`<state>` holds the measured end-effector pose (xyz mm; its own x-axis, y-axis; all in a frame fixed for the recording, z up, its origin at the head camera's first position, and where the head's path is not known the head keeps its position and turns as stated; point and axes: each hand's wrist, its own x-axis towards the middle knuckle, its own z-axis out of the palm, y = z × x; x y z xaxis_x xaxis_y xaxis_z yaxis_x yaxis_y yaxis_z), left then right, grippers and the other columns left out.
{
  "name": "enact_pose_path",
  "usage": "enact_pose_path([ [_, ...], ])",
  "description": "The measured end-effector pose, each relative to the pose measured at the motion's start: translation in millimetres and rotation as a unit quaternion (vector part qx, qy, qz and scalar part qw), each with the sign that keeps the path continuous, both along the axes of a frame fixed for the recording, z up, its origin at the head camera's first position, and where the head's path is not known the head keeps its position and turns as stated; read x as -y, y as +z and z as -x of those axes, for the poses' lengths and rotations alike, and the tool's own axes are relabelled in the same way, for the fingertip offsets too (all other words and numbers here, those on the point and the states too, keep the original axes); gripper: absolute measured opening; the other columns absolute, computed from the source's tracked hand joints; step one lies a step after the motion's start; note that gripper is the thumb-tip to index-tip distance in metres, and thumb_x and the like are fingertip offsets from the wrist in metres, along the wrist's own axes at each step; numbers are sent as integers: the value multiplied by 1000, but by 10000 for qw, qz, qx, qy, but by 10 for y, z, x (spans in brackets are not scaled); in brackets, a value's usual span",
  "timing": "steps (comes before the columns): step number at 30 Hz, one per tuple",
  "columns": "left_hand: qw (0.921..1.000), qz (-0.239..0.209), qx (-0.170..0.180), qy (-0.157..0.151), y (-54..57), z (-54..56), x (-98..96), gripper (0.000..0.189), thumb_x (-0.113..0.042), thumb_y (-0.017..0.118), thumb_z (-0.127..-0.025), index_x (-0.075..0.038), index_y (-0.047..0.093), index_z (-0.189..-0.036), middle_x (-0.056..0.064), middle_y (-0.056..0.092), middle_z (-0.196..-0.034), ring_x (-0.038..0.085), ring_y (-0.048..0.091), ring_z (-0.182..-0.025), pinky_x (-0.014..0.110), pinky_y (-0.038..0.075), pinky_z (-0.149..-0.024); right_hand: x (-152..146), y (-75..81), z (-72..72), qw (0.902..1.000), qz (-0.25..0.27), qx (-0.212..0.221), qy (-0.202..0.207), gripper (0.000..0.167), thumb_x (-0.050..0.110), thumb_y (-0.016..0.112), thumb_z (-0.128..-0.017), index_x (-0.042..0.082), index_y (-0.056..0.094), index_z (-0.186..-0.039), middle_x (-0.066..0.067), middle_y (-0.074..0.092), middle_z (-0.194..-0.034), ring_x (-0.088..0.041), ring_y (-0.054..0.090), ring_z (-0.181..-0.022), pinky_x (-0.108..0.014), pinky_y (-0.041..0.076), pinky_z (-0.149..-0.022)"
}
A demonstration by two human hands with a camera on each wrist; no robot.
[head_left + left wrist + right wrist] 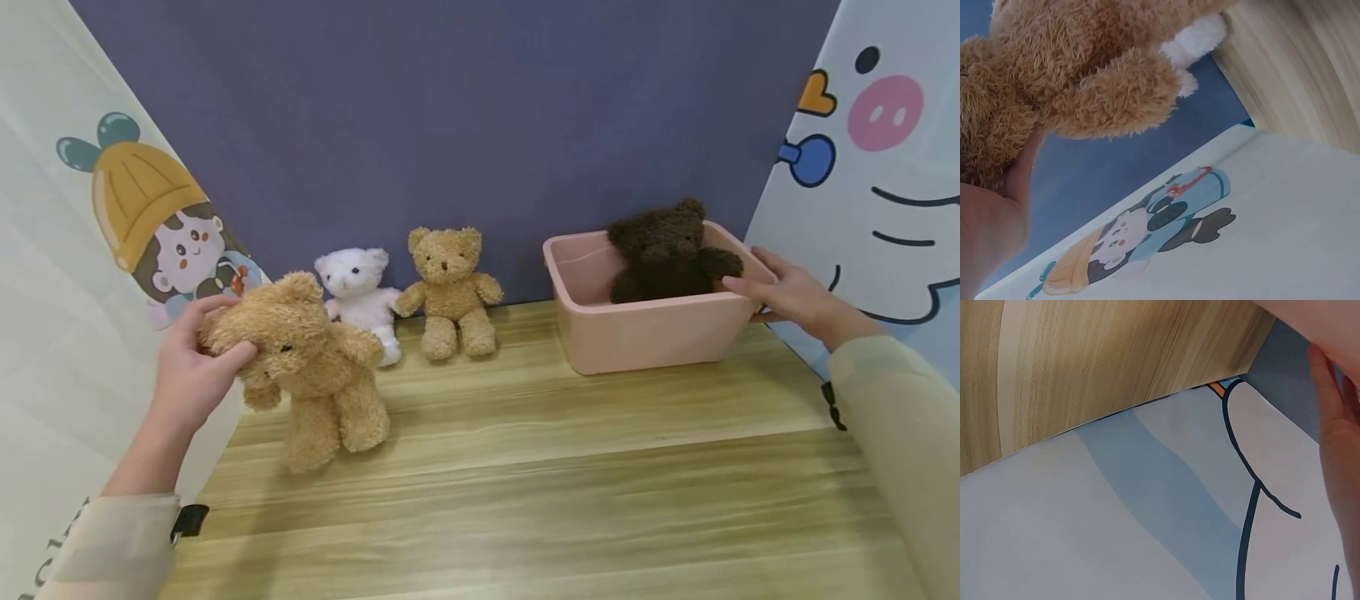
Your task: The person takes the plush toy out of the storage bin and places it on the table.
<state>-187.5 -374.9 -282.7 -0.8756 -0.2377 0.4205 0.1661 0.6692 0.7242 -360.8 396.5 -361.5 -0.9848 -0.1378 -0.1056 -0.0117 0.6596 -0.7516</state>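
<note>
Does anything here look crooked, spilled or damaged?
Nothing looks spilled or damaged. The clearest tilt is the front tan bear, its head tipped sideways in the left grip, while the rear tan bear sits upright. That tilt probably just comes from being held, so it's hardly odd.

Wood grain: I see a flat, yellow-brown tabletop (525,517) in my head feed, its pale streaks running roughly side to side.
Back left: a small white plush bear (363,300) sits upright on it, partly hidden from me.
Beside that: I have a curly tan plush bear (448,292) seated upright, legs forward, one arm against or in front of the white one; I can't tell which.
Back right: a rectangular, open-topped pink plastic bin (652,337) stands well apart from both bears.
</note>
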Motion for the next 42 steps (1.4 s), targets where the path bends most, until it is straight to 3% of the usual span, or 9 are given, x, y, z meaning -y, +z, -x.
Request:
enact_pose_path([
  [9, 9940, 838, 670, -228, -58, 82, -20, 62, -19, 69, -98, -30, 50, -156, 1, 62, -98, 9, 55, -59, 32, 46, -52, 54, 19, -32, 10000, -24, -55, -16, 107, 60, 52, -106, 19, -28, -164, -43, 1, -171, -64, 30, -149, -70, 49, -108],
  [15, 9875, 1309, 712, -508, -107, 166, -41, 64, -18, 69, -99, -27, 49, -159, 22, 68, -107, 5, 56, -64, 30, 47, -53, 60, 24, -23, 10000, -34, -43, -55, 108, 62, 52, -105, 21, -28, -164, -43, 3, -170, -63, 32, -148, -72, 45, -111],
  [21, 9806, 1700, 610, -766, -217, 258, -69, 65, -15, 73, -96, -24, 52, -157, 23, 67, -106, 9, 49, -56, 30, 43, -51, 28, 14, -14, 10000, 12, -15, -79, 108, 61, 53, -106, 20, -27, -165, -43, 5, -170, -63, 32, -149, -70, 48, -109],
  [26, 9770, 1829, 539, -957, -304, 338, -123, 68, -11, 75, -92, -19, 54, -156, 23, 63, -143, 26, 62, -95, 33, 48, -71, 16, 8, -15, 10000, 25, 11, -88, 107, 62, 53, -105, 22, -27, -165, -44, 7, -169, -62, 34, -148, -67, 51, -108],
  [30, 9719, 1878, 782, -1184, -352, 428, -171, 71, -12, 75, -92, -15, 49, -159, 24, 54, -155, 40, 57, -123, 50, 47, -90, 11, 13, -19, 9999, 8, 15, -120, 108, 62, 53, -105, 22, -27, -165, -44, 6, -169, -62, 34, -148, -67, 52, -107],
  [34, 9675, 1859, 1056, -1349, -392, 524, -190, 74, -12, 73, -95, -12, 43, -162, 26, 44, -164, 43, 51, -131, 62, 45, -99, 10, 11, -6, 9999, 16, 41, -154, 108, 62, 54, -105, 22, -27, -165, -44, 6, -170, -62, 33, -149, -67, 50, -108],
  [38, 9654, 1925, 1199, -1290, -398, 588, -194, 73, -13, 70, -96, -10, 40, -163, 27, 44, -164, 39, 58, -109, 56, 46, -92, 15, 12, 13, 9999, 26, 53, -141, 108, 64, 53, -104, 23, -27, -165, -43, 7, -170, -61, 33, -150, -67, 49, -110],
  [41, 9637, 1938, 1397, -1190, -396, 636, -197, 72, -17, 68, -98, -11, 38, -163, 27, 45, -161, 31, 55, -79, 49, 45, -81, 14, 21, 13, 9999, 26, 42, -120, 108, 63, 54, -104, 23, -27, -165, -43, 8, -170, -61, 34, -149, -63, 55, -106],
  [42, 9637, 1927, 1446, -1154, -403, 656, -194, 72, -18, 68, -99, -11, 38, -163, 28, 46, -159, 29, 54, -76, 49, 45, -80, 13, 25, 10, 9999, 37, 37, -118, 108, 62, 54, -105, 23, -27, -165, -43, 8, -170, -60, 35, -149, -60, 57, -104],
])
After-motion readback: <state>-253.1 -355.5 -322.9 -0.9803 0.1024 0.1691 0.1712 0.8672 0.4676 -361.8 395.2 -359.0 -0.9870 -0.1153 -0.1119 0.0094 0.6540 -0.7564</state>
